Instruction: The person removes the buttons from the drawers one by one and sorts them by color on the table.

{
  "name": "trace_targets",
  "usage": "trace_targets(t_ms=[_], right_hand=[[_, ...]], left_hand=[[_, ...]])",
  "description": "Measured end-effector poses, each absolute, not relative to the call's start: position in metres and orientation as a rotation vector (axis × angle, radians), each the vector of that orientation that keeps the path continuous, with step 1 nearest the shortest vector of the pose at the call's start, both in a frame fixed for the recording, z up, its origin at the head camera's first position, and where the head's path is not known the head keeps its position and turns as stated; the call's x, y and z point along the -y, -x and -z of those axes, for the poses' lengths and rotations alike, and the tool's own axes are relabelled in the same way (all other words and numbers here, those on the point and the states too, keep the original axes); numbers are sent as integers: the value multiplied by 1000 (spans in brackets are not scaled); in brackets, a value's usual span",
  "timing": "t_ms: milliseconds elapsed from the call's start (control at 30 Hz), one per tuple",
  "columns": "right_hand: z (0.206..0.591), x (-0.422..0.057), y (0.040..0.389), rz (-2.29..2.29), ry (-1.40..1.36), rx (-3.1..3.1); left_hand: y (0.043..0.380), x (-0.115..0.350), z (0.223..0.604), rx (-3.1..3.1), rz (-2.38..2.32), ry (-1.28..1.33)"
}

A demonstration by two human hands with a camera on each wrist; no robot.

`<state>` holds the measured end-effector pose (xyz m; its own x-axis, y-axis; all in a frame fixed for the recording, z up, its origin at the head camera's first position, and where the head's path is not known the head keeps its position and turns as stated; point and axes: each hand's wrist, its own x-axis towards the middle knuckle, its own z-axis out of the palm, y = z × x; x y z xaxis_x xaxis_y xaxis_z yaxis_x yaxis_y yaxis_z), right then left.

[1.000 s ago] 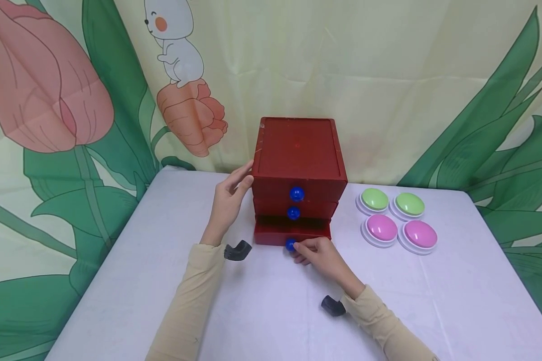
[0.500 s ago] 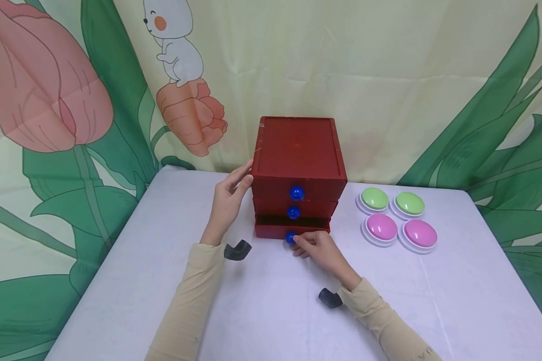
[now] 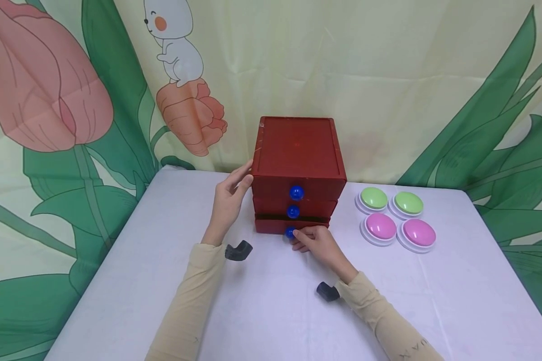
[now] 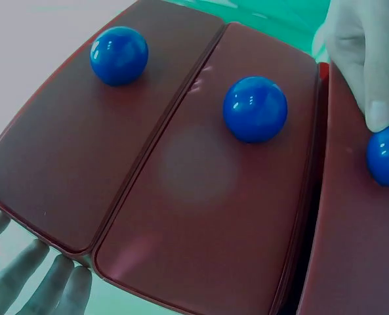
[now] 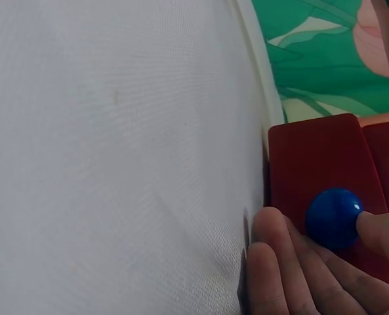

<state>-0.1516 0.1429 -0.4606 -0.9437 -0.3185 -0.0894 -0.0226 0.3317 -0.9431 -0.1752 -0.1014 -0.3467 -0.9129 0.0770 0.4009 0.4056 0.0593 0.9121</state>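
A dark red cabinet of three stacked drawers stands at the back of the table, each drawer with a round blue knob. The bottom drawer sticks out slightly, leaving a thin dark gap above its front. My right hand pinches the bottom knob between thumb and fingers. Against the cabinet's left side rests my left hand, its fingers extended; in the left wrist view its fingertips touch the side edge. The middle knob and top knob are untouched.
Right of the cabinet sit two green push buttons and two pink push buttons on white bases. A black angled piece is at each wrist, left piece and right piece. A printed curtain hangs behind the white-covered table.
The bottom drawer has slid inward from clearly pulled out to almost flush, my right hand moving with its knob toward the cabinet. My left hand has stayed against the side.
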Motion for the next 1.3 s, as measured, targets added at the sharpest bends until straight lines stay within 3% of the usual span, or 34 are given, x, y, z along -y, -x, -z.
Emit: trace_targets(t_ms=[267,433,1000,1300], right_hand=[[425,-136,143,1648,300,-2322],[424,-135,144,1639,283,-2341],[465,-145,165,1659,221,-2425],[458,-152,155,1648,203,-2530]], left_hand=[[175,101,349,2068,1956,489],[182,101,358,2055,1969,497],[194,98,380,2059,1923,514],[166,102,355,2113,1860,424]])
